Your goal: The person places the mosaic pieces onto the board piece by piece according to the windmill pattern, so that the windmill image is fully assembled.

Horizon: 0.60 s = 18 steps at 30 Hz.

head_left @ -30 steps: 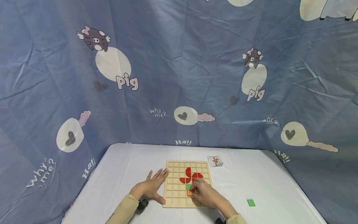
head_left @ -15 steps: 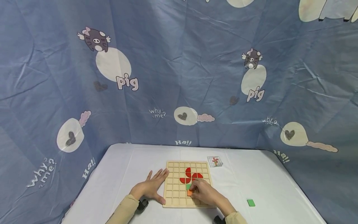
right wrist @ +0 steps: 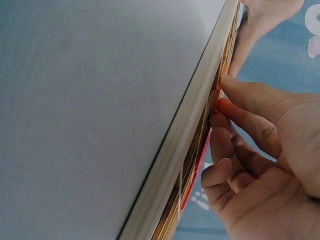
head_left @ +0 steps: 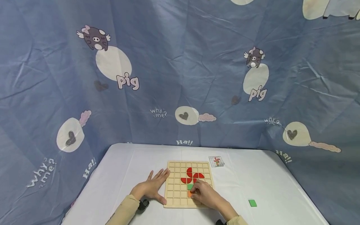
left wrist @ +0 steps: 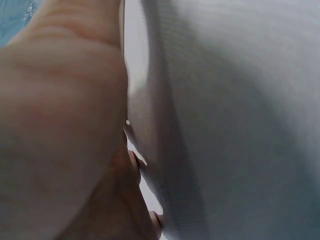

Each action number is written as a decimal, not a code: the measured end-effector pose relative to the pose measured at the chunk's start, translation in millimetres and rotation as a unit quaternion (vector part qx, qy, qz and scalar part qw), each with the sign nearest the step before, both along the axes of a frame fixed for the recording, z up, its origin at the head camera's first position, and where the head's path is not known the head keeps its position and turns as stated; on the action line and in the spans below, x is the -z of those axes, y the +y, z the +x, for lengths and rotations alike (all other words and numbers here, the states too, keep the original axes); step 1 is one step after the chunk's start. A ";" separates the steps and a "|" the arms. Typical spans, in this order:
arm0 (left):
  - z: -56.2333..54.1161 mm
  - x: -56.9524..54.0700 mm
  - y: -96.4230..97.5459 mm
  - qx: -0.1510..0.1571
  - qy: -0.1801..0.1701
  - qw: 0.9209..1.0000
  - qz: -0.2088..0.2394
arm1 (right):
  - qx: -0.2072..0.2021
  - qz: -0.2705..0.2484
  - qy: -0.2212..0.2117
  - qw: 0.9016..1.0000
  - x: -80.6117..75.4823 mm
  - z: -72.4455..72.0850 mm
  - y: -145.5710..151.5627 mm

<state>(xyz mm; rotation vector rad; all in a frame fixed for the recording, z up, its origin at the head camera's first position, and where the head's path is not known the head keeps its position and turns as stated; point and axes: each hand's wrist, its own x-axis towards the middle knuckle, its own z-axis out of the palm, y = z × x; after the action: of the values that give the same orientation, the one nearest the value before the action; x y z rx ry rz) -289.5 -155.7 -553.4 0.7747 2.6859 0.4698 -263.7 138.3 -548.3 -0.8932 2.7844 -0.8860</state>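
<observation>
A wooden grid board (head_left: 172, 195) lies on the table. My left hand (head_left: 150, 188) is spread along its left edge, fingertips at the far part and thumb near the near corner. My right hand (head_left: 206, 193) is over the board's right half, thumb and index finger pinching an orange square tile (head_left: 190, 194) low in the grid. In the right wrist view those fingertips sit right at the board's surface. A green square tile (head_left: 190, 187) lies just above the orange one. Red quarter-round pieces (head_left: 189, 172) form a pinwheel above; the right hand hides part of it.
A loose green tile (head_left: 252, 203) lies on the white tablecloth (head_left: 239, 181) to the right of the board. Behind the board's far right corner is a small pattern card (head_left: 216, 161) showing a pinwheel. A blue printed curtain (head_left: 157, 78) hangs behind the table.
The orange tile has shifted slightly left and toward me, with more of the green tile showing above it. The left hand stays in place on the board's edge.
</observation>
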 end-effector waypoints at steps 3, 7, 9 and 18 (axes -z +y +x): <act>0.2 -0.5 0.0 -0.001 0.002 1.000 -0.001 | 0.001 -0.007 -0.010 1.000 0.3 0.0 -0.1; 0.1 0.7 0.3 -0.001 0.003 1.000 -0.002 | 0.000 -0.011 -0.015 1.000 1.7 0.4 0.4; 0.2 0.5 0.2 0.000 0.002 1.000 -0.001 | 0.001 -0.009 -0.017 1.000 1.6 0.4 0.3; 0.1 0.7 0.0 0.003 0.003 1.000 0.002 | 0.006 0.008 -0.013 1.000 -1.9 -0.2 -0.7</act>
<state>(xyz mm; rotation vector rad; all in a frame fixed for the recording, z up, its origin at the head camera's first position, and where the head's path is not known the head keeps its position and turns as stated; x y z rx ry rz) -289.4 -155.7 -554.1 0.7848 2.6880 0.4725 -263.9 137.6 -546.4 -0.8577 2.7736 -0.8680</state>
